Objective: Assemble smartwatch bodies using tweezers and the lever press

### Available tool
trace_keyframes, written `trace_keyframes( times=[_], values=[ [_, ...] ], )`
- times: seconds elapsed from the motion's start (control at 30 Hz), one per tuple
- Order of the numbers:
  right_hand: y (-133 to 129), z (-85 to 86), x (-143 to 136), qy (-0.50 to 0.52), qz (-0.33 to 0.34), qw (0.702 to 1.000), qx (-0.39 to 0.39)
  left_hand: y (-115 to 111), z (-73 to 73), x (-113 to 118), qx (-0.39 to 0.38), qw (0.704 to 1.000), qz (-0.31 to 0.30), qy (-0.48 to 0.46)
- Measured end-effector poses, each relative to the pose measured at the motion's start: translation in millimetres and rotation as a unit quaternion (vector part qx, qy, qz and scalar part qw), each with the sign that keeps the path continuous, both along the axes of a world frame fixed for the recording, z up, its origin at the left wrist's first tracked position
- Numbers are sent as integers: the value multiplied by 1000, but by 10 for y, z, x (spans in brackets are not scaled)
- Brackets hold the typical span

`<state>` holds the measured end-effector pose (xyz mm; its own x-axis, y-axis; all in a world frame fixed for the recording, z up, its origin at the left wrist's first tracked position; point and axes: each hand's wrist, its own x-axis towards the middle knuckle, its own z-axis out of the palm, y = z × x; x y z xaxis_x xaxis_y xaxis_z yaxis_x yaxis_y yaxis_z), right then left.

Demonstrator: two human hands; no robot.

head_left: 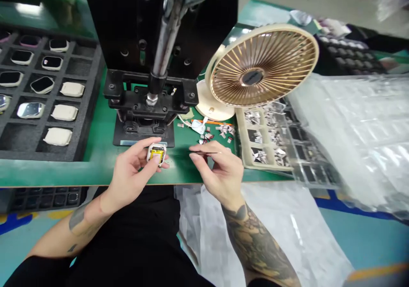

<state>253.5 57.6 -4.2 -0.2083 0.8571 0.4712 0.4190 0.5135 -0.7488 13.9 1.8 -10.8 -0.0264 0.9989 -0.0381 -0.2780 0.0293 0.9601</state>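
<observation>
An open watch case (pixel 157 154), white-rimmed with a yellow part inside, is gripped between the fingers and thumb of my left hand (pixel 132 172), its open side facing up. My right hand (pixel 220 169) pinches thin dark tweezers (pixel 207 152) between thumb and fingers, a short way right of the case. The tweezers touch neither the case nor the bench. Behind my left hand is the base (pixel 143 138) of a black press. Small loose parts (pixel 206 137) lie on the green bench beyond my right hand.
A black press (pixel 159 39) towers at the centre. To its right are a round fan (pixel 265 67), a cream compartment box (pixel 241 144) of small parts and plastic sheeting (pixel 361 133). On the left, a dark foam tray (pixel 92 91) holds several watch cases.
</observation>
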Motion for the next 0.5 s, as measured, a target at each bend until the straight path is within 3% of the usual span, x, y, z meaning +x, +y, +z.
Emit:
trace_keyframes(
  times=[0.1,0.27,0.5],
  values=[
    [-22,19,-45,44,-5,999,-20,-6,-18,13,2,1000,10,7],
    [-84,108,-274,109,48,992,43,-12,-18,29,-11,1000,8,-1],
    [-107,15,-484,127,84,987,49,-8,46,26,-19,1000,11,11]
  ],
)
